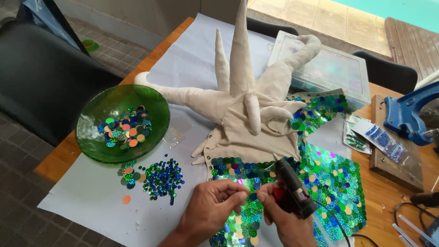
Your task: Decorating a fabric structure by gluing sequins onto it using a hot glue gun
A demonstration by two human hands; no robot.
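Sequins, round and glittering in green, blue, orange and pink, cover the lower part of a beige fabric piece (256,137) with long stuffed spikes, which lies on a pale paper sheet (91,196) spread over a wooden table (59,158). In the head view, the right hand (286,215) is clenched around the handle of a black hot glue gun (292,187) with a red trigger, its nozzle pointing up and away towards the sequined area (329,178); a dark cord runs from the gun off to the lower right. The left hand (215,201) is just beside the right one, thumb and fingertips pinched together close to the gun; whether a sequin sits between them is too small to tell. To the left, a green glass bowl (122,123) holds mixed sequins, and a loose heap of sequins (157,178) lies on the paper just below it. Behind the fabric stands a clear plastic box (334,73). At the right, a wooden board (393,164) carries small clear packets (382,139) and a blue metal press tool (407,114).
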